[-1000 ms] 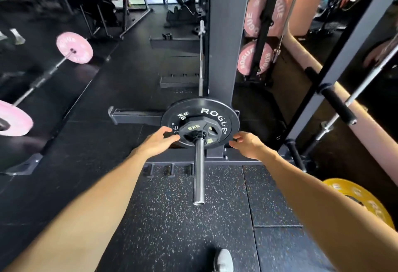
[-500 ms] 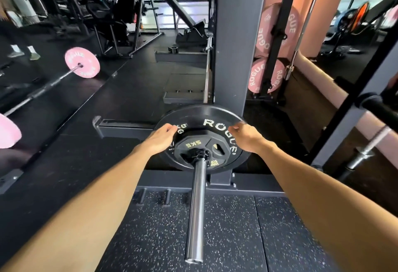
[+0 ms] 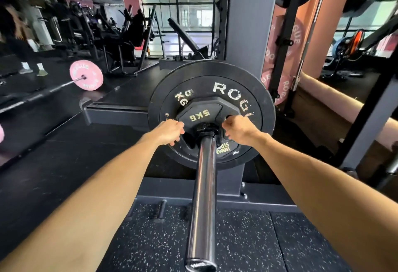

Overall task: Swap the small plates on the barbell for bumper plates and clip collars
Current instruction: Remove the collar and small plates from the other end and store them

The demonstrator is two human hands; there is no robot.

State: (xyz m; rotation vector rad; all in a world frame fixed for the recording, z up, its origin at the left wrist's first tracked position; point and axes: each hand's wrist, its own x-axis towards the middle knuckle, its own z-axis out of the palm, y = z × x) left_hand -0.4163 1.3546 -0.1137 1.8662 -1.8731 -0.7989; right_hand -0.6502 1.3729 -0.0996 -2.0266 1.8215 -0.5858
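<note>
Both arms are reaching straight out along the chrome barbell sleeve (image 3: 203, 196), the left hand (image 3: 170, 131) curling its fingers round the left edge of the small octagonal 5 kg plate (image 3: 199, 114) and the right hand (image 3: 239, 130) hooking into its right grip slot. That plate is sitting far down the sleeve, flat against a larger black Rogue plate (image 3: 211, 82). Rubber-coated, rigid and moderately heavy, it is probably best taken by those opposite slots and drawn level towards the near end.

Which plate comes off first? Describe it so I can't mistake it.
Follow the steel bar up to the stacked black plates. The outermost is the small plate: angular, marked 5KG, both hands gripping its cut-outs. The bigger round plate behind it reads ROGUE.
</note>
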